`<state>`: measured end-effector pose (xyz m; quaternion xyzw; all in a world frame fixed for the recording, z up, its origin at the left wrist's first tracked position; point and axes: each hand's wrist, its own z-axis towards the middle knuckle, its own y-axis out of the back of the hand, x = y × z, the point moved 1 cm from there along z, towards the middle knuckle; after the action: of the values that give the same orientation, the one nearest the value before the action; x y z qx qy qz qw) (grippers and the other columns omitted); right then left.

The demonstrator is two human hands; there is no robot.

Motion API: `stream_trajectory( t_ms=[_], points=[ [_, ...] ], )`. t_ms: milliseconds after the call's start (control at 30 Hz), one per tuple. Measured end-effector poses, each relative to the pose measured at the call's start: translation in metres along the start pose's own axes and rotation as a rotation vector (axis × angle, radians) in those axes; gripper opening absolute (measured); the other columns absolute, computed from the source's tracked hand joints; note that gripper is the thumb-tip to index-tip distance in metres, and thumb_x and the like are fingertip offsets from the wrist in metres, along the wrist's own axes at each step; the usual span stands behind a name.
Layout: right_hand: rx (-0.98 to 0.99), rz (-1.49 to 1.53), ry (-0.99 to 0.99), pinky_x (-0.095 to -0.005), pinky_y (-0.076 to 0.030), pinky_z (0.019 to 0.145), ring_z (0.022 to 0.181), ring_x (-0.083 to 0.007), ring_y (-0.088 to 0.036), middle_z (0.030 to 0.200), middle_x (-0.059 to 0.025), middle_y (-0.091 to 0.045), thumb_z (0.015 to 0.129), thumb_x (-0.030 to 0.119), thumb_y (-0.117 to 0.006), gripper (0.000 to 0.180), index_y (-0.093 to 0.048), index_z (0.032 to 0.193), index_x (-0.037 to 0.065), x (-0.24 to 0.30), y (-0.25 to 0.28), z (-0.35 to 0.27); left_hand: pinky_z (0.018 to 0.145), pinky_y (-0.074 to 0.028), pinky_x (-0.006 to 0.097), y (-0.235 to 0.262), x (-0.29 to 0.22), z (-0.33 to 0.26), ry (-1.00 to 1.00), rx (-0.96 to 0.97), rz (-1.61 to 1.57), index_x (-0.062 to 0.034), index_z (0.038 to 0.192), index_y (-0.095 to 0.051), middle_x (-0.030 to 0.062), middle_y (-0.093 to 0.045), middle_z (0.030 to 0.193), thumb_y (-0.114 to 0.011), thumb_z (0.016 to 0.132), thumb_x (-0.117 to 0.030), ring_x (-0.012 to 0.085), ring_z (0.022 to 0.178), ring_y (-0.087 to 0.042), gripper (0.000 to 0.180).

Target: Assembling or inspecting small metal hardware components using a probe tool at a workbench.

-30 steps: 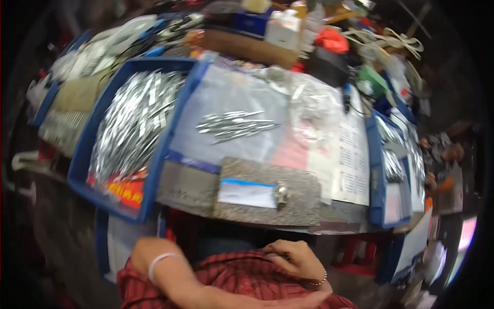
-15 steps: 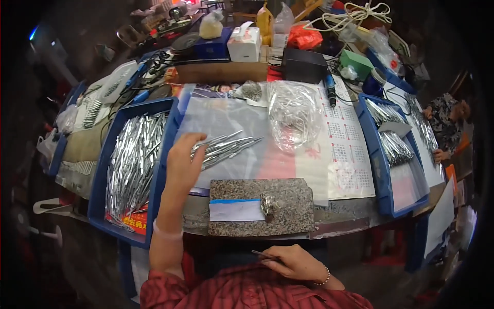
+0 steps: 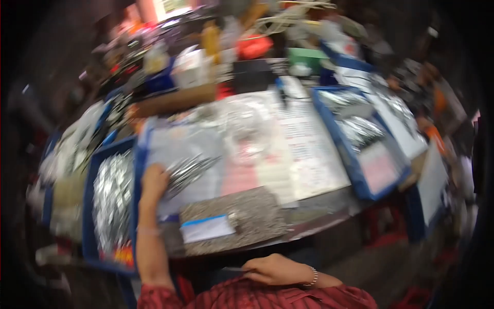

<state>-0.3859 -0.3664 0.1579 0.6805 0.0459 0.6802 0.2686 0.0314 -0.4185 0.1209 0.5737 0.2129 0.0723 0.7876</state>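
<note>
Motion blurs the view. My left hand [image 3: 155,180] rests at the near left end of a small pile of slim silvery metal rods [image 3: 191,172] on a clear plastic sheet [image 3: 170,139]. Its fingers are too smeared to tell whether they grip any. Close to my body, my right hand [image 3: 275,269] is closed on a thin metal rod [image 3: 234,269] that points left. Between me and the pile lies a speckled stone slab [image 3: 262,216], with a white, blue-edged paper strip [image 3: 208,228] and a small metallic piece [image 3: 234,220] on top.
Left of my arm stands a blue tray [image 3: 138,206] full of silvery rods. Another blue tray [image 3: 329,139] at the right holds bundled rods. A clear plastic bag [image 3: 247,121], printed sheets [image 3: 319,159] and a black box [image 3: 252,75] lie beyond the slab. A person [image 3: 427,77] sits far right.
The whole view has swung, so the table appears shifted left and tilted. My left hand has drawn back to the pile's near end. My right hand still holds the rod low down.
</note>
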Motion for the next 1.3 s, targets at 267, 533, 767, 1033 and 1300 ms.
stream_trajectory(
  t_ms=[267,533,767,1033,1300],
  points=[
    [-0.220,0.359,0.001,-0.0313,-0.049,0.079,0.090,-0.0215,-0.062,0.094,-0.0120,-0.063,0.094,0.019,-0.055,0.027,-0.053,0.112,0.000,0.008,0.015,-0.004,0.061,-0.046,0.028,0.110,-0.114,-0.110,0.007,-0.113,-0.533,-0.0002,0.079,-0.060,0.0089,-0.059,0.072,-0.057,0.080,0.000,0.0186,0.064,-0.057,0.003],
    [-0.299,0.972,-0.187,-0.0228,-0.045,0.079,0.088,-0.0075,-0.056,0.089,-0.0009,-0.060,0.088,0.006,-0.063,0.010,-0.060,0.096,0.001,0.006,0.014,0.011,0.064,-0.047,0.033,0.125,-0.201,-0.195,-0.491,0.040,-0.684,-0.0042,0.084,-0.062,0.0144,-0.060,0.079,-0.071,0.071,0.003,0.0289,0.070,-0.059,0.018],
    [-0.228,0.612,-0.078,-0.0269,-0.048,0.074,0.084,-0.0147,-0.062,0.089,-0.0077,-0.065,0.085,0.005,-0.066,0.011,-0.065,0.094,-0.001,0.023,0.017,0.012,0.076,-0.044,0.028,0.117,-0.168,-0.205,0.038,0.290,-1.480,0.0010,0.089,-0.060,0.0107,-0.059,0.088,-0.059,0.083,0.007,0.0189,0.082,-0.056,0.009],
    [-0.297,0.152,-0.216,-0.0262,-0.050,0.066,0.074,-0.0095,-0.061,0.082,-0.0073,-0.066,0.087,0.006,-0.058,0.009,-0.061,0.091,0.000,0.017,0.082,0.060,0.071,-0.043,0.027,0.116,-0.133,-0.219,0.009,0.117,-1.455,0.0016,0.089,-0.061,0.0105,-0.059,0.087,-0.059,0.086,0.001,0.0175,0.078,-0.055,0.004],
    [-0.444,-0.472,-0.135,-0.0411,-0.049,0.066,0.073,-0.0359,-0.063,0.075,-0.0203,-0.064,0.076,0.011,-0.058,0.013,-0.063,0.081,0.000,-0.055,0.162,0.183,0.068,-0.043,0.022,0.115,-0.124,-0.235,0.154,0.139,-1.476,0.0019,0.091,-0.061,0.0081,-0.060,0.089,-0.054,0.091,-0.002,0.0114,0.075,-0.054,0.008]
  ],
)
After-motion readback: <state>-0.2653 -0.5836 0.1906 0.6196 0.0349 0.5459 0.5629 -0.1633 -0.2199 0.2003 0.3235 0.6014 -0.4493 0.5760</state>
